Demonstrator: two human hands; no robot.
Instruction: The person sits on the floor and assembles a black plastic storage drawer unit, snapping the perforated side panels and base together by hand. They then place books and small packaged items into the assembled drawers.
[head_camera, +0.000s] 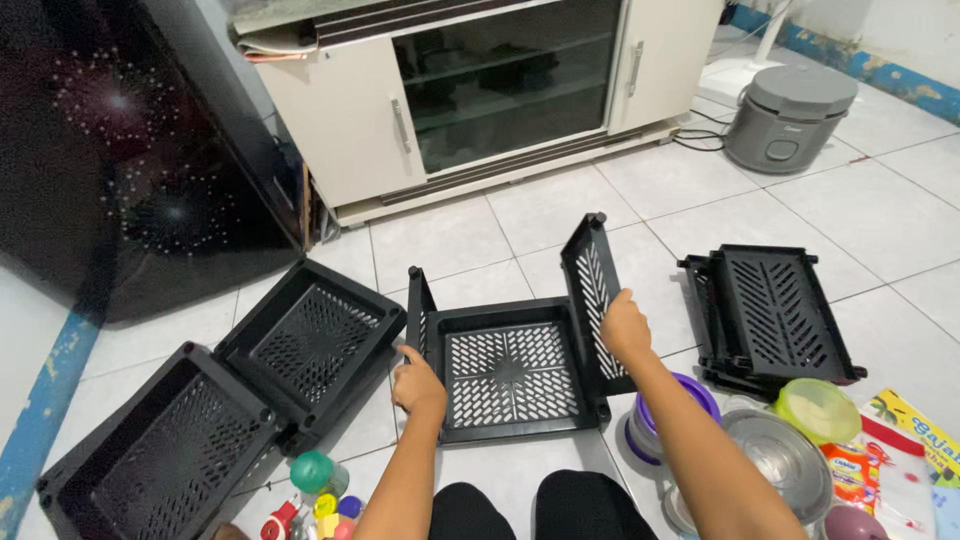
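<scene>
Crate (510, 370), black plastic and folding, sitting dead centre of the frame on the white tiled floor (450, 235), base flat, two perforated side flaps up and the long sides still down. Left hand (417, 385) at the lower left corner, curled around the foot of the left flap (419, 312), fingers closed on the edge though the tips hidden behind the plastic. Right hand (624, 328) right of centre, fingers wrapped over the outer edge of the right flap (592, 290), that flap leaning outward rather than fully upright. Looks light for its bulk, judging by all the slots and thin walls; stiff in each panel, loose at the hinges, so likely floppy until the sides lock. Smooth plastic, probably a bit slick, yet plenty of slots and rims for a fingerhold; best purchase seemingly on the flap rims near the corners. Hardly fragile, though hinge pins probably the weak spot. Lower left of the frame: two opened crates (235, 400) lying side by side. Right of centre: folded crates (770, 315) stacked flat. Lower right: purple-rimmed container (660, 425), steel bowl (785, 460), green lid (818, 408). Upper right: grey rice cooker (790, 115).
</scene>
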